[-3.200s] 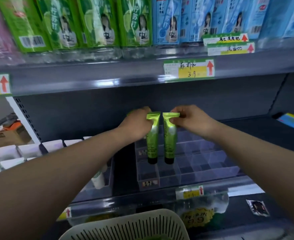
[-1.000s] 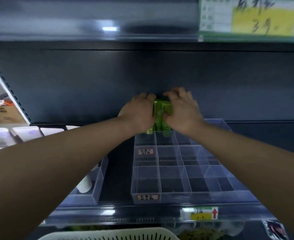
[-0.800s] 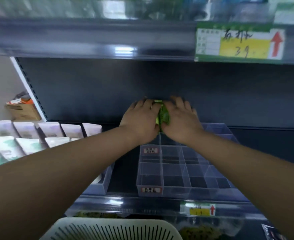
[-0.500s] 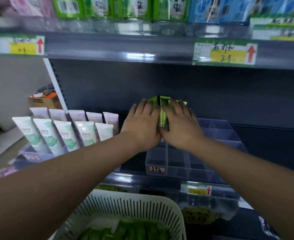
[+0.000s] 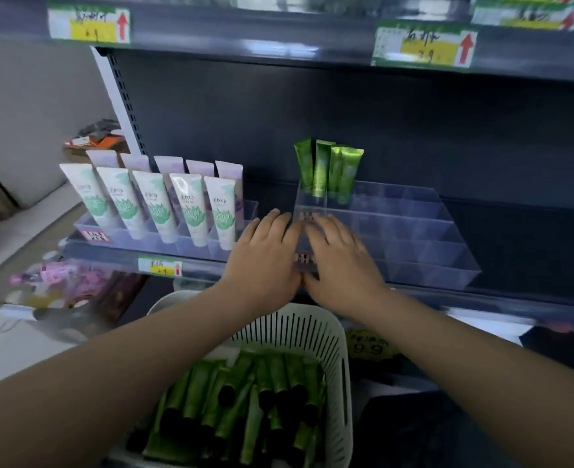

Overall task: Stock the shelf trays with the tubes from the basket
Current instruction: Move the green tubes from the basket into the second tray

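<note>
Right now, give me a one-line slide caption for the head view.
Both empty hands hover over the clear tray, green tubes standing in back, more in the basket.

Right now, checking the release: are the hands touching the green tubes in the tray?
Apart. The head view shows both hands nearer, clear tray between them and the upright green tubes.

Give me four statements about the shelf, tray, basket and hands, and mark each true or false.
1. Green tubes stand upright at the back of the clear tray. True.
2. The left hand holds a tube. False: both it and the right hand are empty.
3. The white basket is empty. False: it holds many green tubes.
4. White tubes fill the tray left of the clear one. True.
</note>
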A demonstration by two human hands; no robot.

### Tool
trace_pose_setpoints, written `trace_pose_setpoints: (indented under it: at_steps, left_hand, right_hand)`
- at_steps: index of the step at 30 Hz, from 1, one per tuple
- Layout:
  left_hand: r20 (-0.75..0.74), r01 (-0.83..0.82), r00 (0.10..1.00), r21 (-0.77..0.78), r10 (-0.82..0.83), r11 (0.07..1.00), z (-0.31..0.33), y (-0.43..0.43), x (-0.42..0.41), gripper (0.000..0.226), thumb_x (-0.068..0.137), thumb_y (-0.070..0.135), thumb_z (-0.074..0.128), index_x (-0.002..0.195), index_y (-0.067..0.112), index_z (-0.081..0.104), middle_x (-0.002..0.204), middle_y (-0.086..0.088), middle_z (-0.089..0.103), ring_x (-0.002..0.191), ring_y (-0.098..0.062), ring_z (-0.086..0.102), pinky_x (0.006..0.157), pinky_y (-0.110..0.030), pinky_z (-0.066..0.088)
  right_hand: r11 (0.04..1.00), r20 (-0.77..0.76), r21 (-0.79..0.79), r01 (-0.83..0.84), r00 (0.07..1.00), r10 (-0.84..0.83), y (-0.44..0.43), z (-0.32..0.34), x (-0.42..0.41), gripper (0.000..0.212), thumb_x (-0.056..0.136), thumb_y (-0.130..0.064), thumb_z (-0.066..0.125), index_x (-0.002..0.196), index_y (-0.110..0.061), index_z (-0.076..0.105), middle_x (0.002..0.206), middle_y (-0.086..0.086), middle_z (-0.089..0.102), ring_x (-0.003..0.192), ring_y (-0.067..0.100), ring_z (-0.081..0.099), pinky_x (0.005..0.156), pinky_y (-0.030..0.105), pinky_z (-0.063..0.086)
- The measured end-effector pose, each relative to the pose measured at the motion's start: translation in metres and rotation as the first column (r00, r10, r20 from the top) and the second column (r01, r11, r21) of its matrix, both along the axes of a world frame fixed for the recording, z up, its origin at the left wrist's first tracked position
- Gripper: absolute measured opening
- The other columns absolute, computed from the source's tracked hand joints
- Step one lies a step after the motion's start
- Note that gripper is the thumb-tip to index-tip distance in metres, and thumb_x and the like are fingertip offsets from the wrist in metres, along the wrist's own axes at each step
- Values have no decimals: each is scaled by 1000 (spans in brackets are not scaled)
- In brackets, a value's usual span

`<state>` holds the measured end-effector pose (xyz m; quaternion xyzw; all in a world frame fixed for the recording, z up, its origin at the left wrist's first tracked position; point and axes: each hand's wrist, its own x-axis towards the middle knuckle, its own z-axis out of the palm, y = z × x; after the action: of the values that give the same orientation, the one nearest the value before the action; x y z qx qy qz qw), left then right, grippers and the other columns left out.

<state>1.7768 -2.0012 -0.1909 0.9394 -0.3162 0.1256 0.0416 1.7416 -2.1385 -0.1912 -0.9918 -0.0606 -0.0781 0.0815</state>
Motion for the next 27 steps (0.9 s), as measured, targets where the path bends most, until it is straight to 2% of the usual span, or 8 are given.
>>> trace_pose_setpoints:
  at_steps: [4, 8, 12, 18, 23, 27]
  left_hand:
    - [-13, 33, 999, -28, -33, 999, -25, 13, -14, 61, 82, 33, 54, 136, 8, 43, 136, -10, 49, 132, -28, 40, 109, -38, 32]
    - [-125, 32, 992, 16, -30, 999, -51, 25, -23, 55, 87, 34, 50, 138, 15, 37, 138, -1, 42, 130, -20, 36, 108, -32, 27]
    - [-224, 38, 974, 28, -31, 999, -76, 38, -25, 45, 86, 31, 52, 129, 18, 44, 130, 1, 47, 122, -19, 43, 104, -31, 32]
    - [-375, 3, 927, 68, 23, 998, -114, 55, -20, 43, 90, 28, 51, 130, 15, 45, 130, -3, 48, 121, -20, 45, 104, -33, 38]
    - [-544, -71, 835, 49, 87, 996, -151, 63, -15, 36, 90, 29, 52, 123, 16, 50, 122, -1, 51, 116, -20, 48, 96, -32, 42]
    - [-652, -116, 744, 86, 144, 990, -176, 60, -11, 33, 89, 27, 52, 120, 15, 51, 118, -3, 51, 110, -22, 51, 89, -32, 43]
  right_hand:
    - [999, -40, 25, -31, 999, 32, 7, -22, -17, 66, 89, -33, 53, 146, -16, 24, 151, 3, 22, 140, 20, 18, 115, 35, 17]
    - [998, -136, 10, -59, 989, 60, 15, -48, -29, 57, 89, -33, 52, 140, -14, 34, 142, 3, 33, 132, 20, 29, 111, 33, 26]
    - [998, -242, 30, -55, 968, 60, 22, -75, -37, 48, 90, -31, 51, 134, -13, 41, 134, 2, 42, 125, 19, 37, 106, 33, 33]
    - [998, -441, 56, -4, 897, 28, 27, -110, -33, 39, 90, -24, 49, 128, -12, 47, 127, 4, 46, 121, 22, 41, 101, 34, 39]
    - [997, -579, 65, 50, 816, -3, 27, -142, -25, 28, 89, -22, 52, 116, -11, 52, 115, 4, 47, 109, 20, 46, 86, 28, 41]
    - [995, -674, 46, 94, 738, -39, 26, -168, -16, 31, 86, -20, 53, 116, -12, 53, 114, 5, 46, 107, 22, 48, 91, 35, 47]
